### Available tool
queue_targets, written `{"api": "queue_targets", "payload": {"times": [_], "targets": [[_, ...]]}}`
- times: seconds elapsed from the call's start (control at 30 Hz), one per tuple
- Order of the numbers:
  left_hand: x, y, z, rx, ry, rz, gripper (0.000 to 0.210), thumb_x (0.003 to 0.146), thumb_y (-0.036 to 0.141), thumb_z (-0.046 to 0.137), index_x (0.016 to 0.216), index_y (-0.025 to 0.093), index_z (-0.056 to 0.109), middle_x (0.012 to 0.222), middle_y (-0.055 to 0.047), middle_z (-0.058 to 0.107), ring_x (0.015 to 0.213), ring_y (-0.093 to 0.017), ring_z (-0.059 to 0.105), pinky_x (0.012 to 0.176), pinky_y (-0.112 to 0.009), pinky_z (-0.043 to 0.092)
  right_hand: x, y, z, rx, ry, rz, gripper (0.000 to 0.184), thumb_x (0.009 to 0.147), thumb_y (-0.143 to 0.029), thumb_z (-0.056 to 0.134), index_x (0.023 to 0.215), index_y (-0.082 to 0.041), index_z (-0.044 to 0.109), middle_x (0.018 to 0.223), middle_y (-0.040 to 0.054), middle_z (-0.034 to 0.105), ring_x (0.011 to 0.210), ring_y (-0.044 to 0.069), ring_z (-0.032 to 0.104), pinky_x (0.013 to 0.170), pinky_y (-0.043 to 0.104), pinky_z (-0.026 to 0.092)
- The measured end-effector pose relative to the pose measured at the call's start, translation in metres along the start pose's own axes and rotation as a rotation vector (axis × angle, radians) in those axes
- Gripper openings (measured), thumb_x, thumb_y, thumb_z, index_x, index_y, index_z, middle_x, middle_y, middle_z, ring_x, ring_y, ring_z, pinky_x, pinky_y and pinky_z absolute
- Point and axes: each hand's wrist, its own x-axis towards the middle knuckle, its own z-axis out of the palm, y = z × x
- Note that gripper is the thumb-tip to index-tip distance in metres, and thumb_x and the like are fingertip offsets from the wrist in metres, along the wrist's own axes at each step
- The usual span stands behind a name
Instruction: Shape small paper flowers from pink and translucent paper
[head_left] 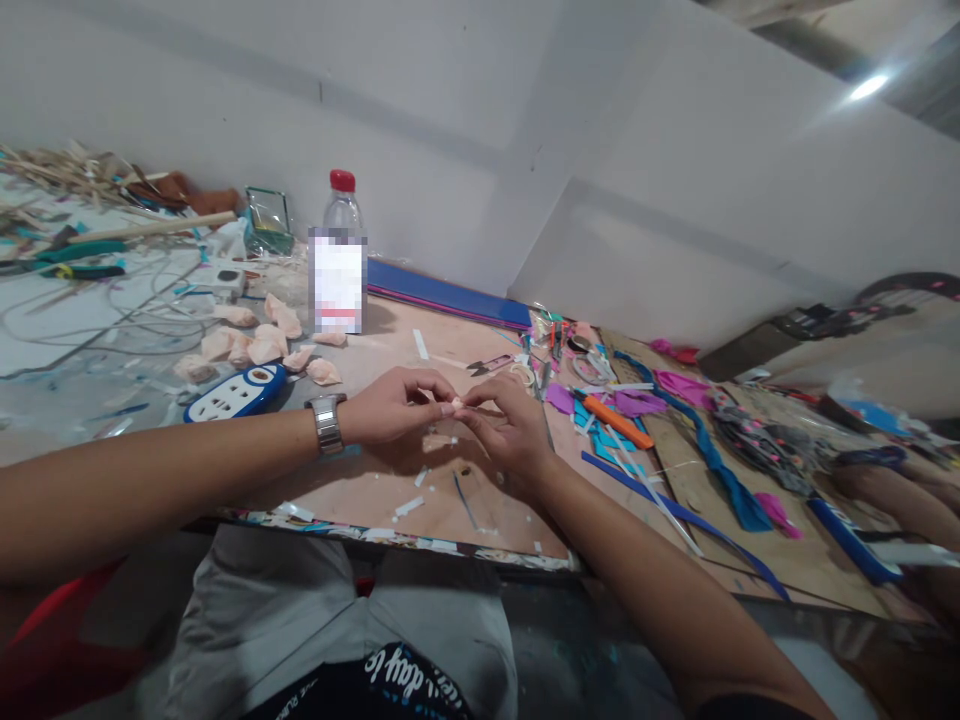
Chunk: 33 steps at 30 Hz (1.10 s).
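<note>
My left hand (411,402), with a metal watch (328,424) on its wrist, pinches a small pale peach scrap (457,404) between thumb and fingertips. From the other side my right hand (510,425) is closed on the same scrap. Fingers cover most of it, so I cannot tell its exact kind. Both hands hover over the peach-toned tabletop (495,545). Left of them lie several crumpled peach pieces (268,343), beside a blue and white power strip (236,392). Small snips or pliers (489,366) rest just beyond my fingers.
A red-capped bottle (341,270) stands at the back. Right of my hands are an orange utility knife (616,420), a blue strip (686,525), a teal strip (716,450) and pink scraps (684,388). Green-handled pliers (82,252) lie far left. Another person's arm (889,490) shows at right.
</note>
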Motion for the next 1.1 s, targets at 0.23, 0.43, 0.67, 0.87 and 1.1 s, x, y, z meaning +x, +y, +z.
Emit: {"api": "queue_targets", "payload": {"times": [0.23,0.43,0.67,0.87,1.1], "targets": [[0.0000,0.0003,0.0011,-0.018,0.008,-0.036,0.030,0.094,0.046,0.072,0.096,0.016,0.074,0.097,-0.006,0.075,0.086,-0.015,0.066,0.082,-0.030,0.052,-0.0003,0.0024,0.0014,0.007,-0.011,0.028,0.021,0.098,-0.045,0.075,0.094,-0.024,0.070,0.085,0.0029,0.076,0.082,0.022,0.068,0.082,0.040,0.048],[-0.0007,0.0004,-0.0013,-0.036,-0.019,-0.049,0.032,0.097,0.047,0.067,0.101,0.015,0.073,0.097,-0.006,0.073,0.083,-0.014,0.064,0.078,-0.029,0.050,-0.0009,0.0019,0.0004,0.000,-0.010,0.051,0.022,0.100,-0.046,0.072,0.099,-0.025,0.071,0.086,0.0030,0.076,0.082,0.021,0.069,0.083,0.041,0.049],[0.0003,0.0013,-0.0027,-0.031,-0.022,-0.034,0.030,0.098,0.044,0.066,0.101,0.015,0.073,0.096,-0.005,0.072,0.085,-0.014,0.063,0.080,-0.027,0.049,0.0001,0.0006,-0.0003,-0.024,0.009,0.045,0.021,0.101,-0.044,0.070,0.095,-0.024,0.069,0.083,0.0025,0.075,0.080,0.020,0.068,0.082,0.040,0.048],[-0.0003,0.0001,-0.0025,-0.027,-0.004,-0.037,0.030,0.097,0.043,0.067,0.101,0.015,0.075,0.098,-0.006,0.075,0.085,-0.014,0.065,0.079,-0.028,0.052,0.0023,-0.0017,-0.0017,-0.036,-0.003,0.028,0.022,0.103,-0.042,0.068,0.091,-0.024,0.068,0.082,0.0033,0.075,0.079,0.021,0.067,0.082,0.041,0.049],[-0.0004,0.0058,0.0001,0.043,0.024,-0.021,0.033,0.096,0.049,0.069,0.098,0.017,0.078,0.098,-0.008,0.077,0.084,-0.015,0.067,0.076,-0.028,0.053,0.0007,-0.0001,0.0000,-0.028,-0.012,0.035,0.018,0.101,-0.039,0.070,0.091,-0.025,0.069,0.082,0.0033,0.075,0.080,0.021,0.068,0.083,0.041,0.049]]}}
